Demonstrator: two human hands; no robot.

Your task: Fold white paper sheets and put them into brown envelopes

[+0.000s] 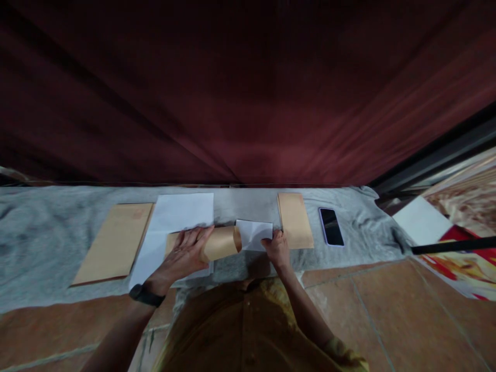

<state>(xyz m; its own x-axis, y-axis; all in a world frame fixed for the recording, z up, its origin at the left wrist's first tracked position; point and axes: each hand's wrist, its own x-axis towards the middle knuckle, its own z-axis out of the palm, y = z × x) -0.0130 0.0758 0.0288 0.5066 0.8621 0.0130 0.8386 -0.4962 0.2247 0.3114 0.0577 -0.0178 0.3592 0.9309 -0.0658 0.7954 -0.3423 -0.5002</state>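
Observation:
My left hand (pixel 188 254) grips a brown paper envelope (pixel 221 244), fingers over its top side. The envelope lies sideways, and its right end bows apart into a rounded mouth. Right at that mouth is a folded white sheet of paper (pixel 253 232), its left edge close to the opening; I cannot tell whether it reaches inside. My right hand (pixel 278 250) pinches the sheet's right edge, thumb on top. Under the left hand and envelope lie larger white sheets (pixel 184 211). Just beyond the right hand is a stack of brown envelopes (pixel 297 221).
Larger brown envelopes (pixel 114 237) lie to the left on the grey cloth (pixel 42 243). A phone (pixel 331 227) rests at the right. Behind the cloth hangs a dark red curtain (pixel 248 103). Printed papers (pixel 465 263) and a dark bar (pixel 453 245) are at far right.

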